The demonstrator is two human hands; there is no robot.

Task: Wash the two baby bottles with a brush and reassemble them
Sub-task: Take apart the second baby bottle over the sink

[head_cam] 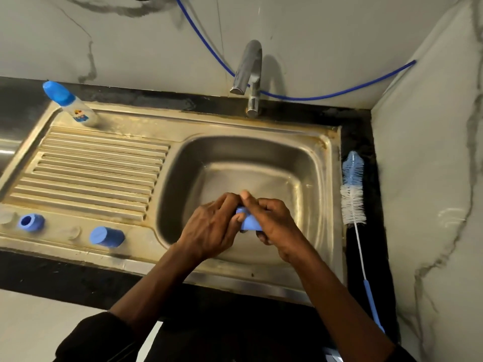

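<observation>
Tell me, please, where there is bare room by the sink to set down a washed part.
The ribbed drainboard is free between the bottle behind and the blue ring and blue cap in front. The front edge is crowded; the brush fills the right counter strip.

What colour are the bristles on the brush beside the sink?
Blue at the brush tip, white below; head view.

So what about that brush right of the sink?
The brush lies flat on the dark counter between sink and wall, head pointing away from the person. Its fluffy bristle head is blue at the tip and white below, on a thin white stem ending in a blue handle. Only the counter touches it.
</observation>
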